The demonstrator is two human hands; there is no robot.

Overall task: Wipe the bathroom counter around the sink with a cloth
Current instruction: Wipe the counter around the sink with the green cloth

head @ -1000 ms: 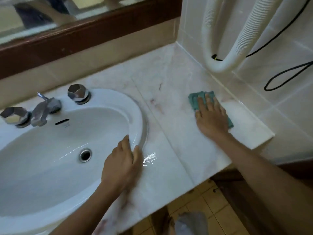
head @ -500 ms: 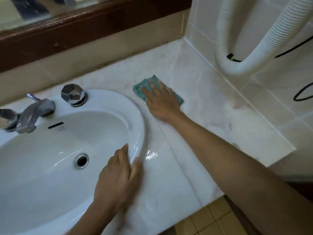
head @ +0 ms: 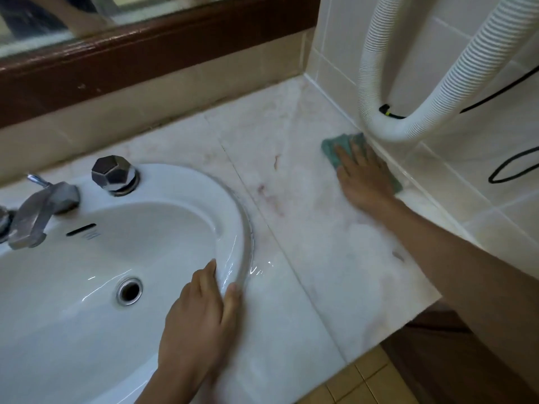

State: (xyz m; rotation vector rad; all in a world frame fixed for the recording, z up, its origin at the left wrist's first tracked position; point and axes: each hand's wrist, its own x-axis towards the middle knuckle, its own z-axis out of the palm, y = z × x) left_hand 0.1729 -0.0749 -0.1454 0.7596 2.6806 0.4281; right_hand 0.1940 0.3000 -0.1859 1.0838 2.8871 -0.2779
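Observation:
A teal cloth [head: 332,151] lies flat on the pale marble counter [head: 291,228], against the tiled right wall. My right hand [head: 363,179] presses down on it with fingers spread, covering most of it. The white oval sink [head: 87,258] fills the left side. My left hand [head: 201,319] rests on the sink's right rim, thumb on the counter side and fingers over the basin edge.
A chrome tap [head: 38,211] and a faceted knob [head: 113,176] stand at the sink's back. A white ribbed hose [head: 388,132] loops down the right wall just above the cloth, with black cables [head: 513,167] beside it. Reddish stains [head: 271,196] mark the counter. The counter's front edge drops to a tiled floor [head: 358,377].
My right hand slid the cloth from the far right to the sink's back rim, then back right to the wall under the hose. My left hand stayed on the sink rim.

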